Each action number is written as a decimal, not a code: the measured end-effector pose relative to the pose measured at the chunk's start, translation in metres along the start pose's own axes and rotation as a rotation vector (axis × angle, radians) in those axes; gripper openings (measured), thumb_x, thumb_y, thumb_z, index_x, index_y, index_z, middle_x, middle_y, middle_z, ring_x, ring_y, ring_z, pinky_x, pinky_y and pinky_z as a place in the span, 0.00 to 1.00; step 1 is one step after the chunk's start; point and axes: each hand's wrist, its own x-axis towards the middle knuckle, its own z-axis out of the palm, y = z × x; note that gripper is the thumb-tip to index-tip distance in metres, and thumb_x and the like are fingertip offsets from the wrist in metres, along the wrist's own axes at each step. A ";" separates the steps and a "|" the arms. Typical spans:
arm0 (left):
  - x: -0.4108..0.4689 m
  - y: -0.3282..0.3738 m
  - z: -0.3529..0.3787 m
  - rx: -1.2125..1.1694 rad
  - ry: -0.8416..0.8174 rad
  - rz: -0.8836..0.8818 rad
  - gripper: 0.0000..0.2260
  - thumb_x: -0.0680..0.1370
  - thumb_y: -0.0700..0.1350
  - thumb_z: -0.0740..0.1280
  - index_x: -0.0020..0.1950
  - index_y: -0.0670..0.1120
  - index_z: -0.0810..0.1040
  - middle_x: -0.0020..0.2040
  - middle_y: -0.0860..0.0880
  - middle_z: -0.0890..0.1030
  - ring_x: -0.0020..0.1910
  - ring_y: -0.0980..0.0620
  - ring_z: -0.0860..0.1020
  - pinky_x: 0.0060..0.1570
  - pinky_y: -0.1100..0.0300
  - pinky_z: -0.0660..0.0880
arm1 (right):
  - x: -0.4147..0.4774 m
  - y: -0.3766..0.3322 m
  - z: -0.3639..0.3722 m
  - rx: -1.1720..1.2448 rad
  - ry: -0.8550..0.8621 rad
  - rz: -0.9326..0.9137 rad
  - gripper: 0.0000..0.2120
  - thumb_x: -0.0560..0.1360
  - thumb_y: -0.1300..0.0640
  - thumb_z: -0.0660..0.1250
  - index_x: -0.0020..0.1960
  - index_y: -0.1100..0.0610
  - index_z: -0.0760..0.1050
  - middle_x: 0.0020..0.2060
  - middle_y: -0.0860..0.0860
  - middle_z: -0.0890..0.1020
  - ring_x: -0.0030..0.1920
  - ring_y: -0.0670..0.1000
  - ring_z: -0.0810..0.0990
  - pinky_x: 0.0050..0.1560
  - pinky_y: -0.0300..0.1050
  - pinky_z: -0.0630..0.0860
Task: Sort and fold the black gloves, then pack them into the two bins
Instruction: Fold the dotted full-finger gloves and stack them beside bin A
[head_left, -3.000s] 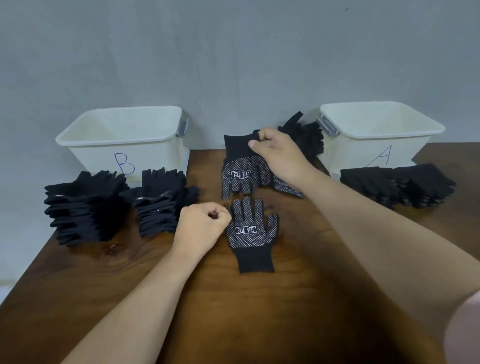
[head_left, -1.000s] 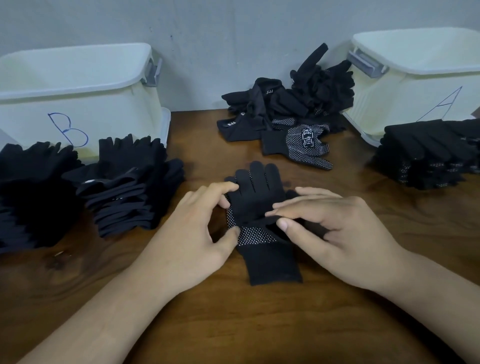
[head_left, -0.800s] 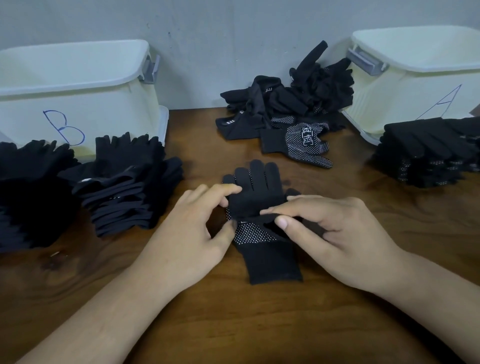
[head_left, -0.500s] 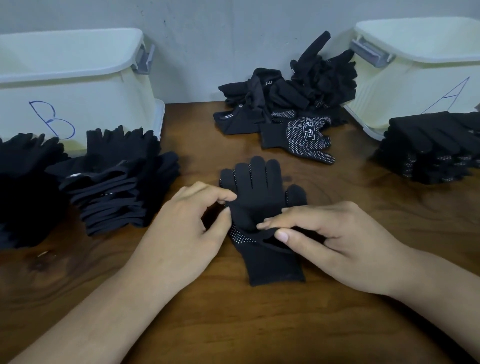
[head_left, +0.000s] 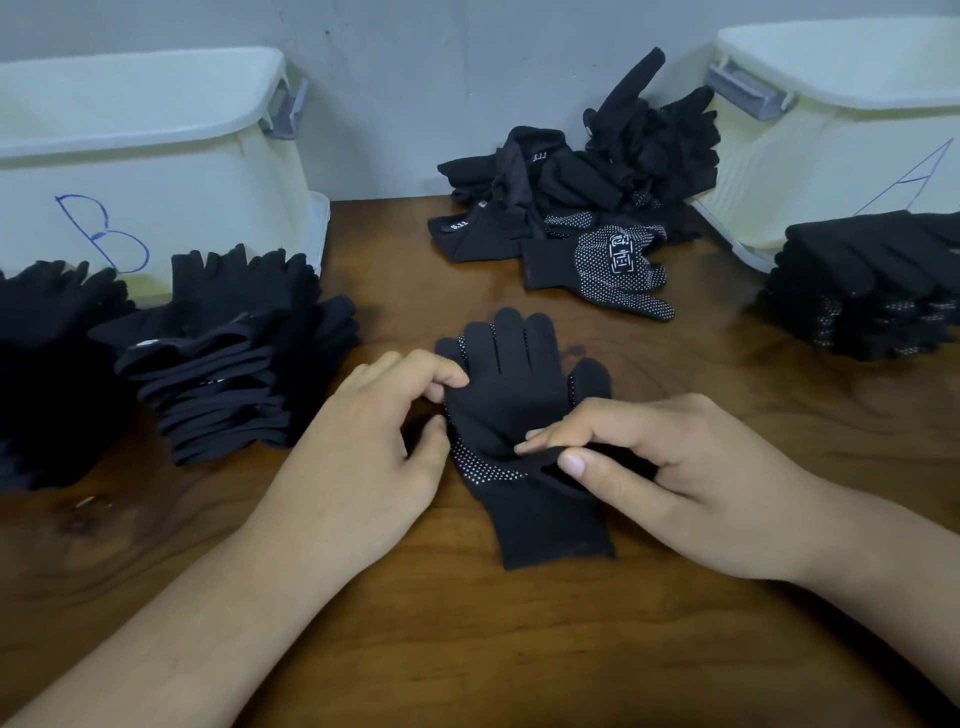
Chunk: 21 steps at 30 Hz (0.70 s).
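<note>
A pair of black dotted gloves (head_left: 519, 395) lies stacked at the table's middle, fingers pointing away from me. My left hand (head_left: 363, 447) pinches the upper glove's left edge between thumb and forefinger. My right hand (head_left: 660, 467) pinches that glove's cuff edge, lifting it off the dotted palm below. An unsorted heap of black gloves (head_left: 597, 171) sits at the back, with one dotted glove (head_left: 613, 265) lying in front of it. The white bin marked B (head_left: 156, 171) stands back left, the bin marked A (head_left: 852, 130) back right.
Two stacks of folded black gloves (head_left: 228, 343) lie in front of bin B, the further one (head_left: 47, 374) at the left edge. Another folded stack (head_left: 872, 286) lies in front of bin A. A grey wall rises behind the wooden table (head_left: 467, 649).
The upper glove has been drawn down over the lower one, covering more of its dotted palm. My right hand has gone from flat fingers to a pinch on the cuff edge.
</note>
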 end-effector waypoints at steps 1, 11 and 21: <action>0.000 0.000 0.000 0.006 -0.016 0.012 0.15 0.82 0.47 0.67 0.65 0.64 0.76 0.55 0.64 0.76 0.52 0.61 0.75 0.42 0.68 0.71 | 0.000 0.000 -0.001 0.014 -0.001 0.011 0.11 0.88 0.47 0.60 0.61 0.49 0.80 0.49 0.45 0.87 0.45 0.54 0.87 0.47 0.53 0.82; 0.000 -0.002 -0.001 -0.130 0.034 0.002 0.21 0.83 0.43 0.67 0.70 0.66 0.71 0.56 0.62 0.80 0.61 0.62 0.78 0.45 0.71 0.73 | 0.000 0.001 -0.007 0.056 -0.041 0.016 0.09 0.88 0.50 0.60 0.49 0.49 0.72 0.33 0.47 0.75 0.31 0.51 0.73 0.34 0.42 0.69; 0.001 0.000 0.000 -0.106 0.092 -0.003 0.12 0.82 0.47 0.69 0.63 0.60 0.85 0.57 0.68 0.82 0.62 0.68 0.76 0.54 0.78 0.69 | -0.001 0.003 -0.008 0.067 -0.058 -0.018 0.08 0.88 0.51 0.61 0.49 0.48 0.72 0.32 0.47 0.76 0.31 0.52 0.75 0.35 0.52 0.75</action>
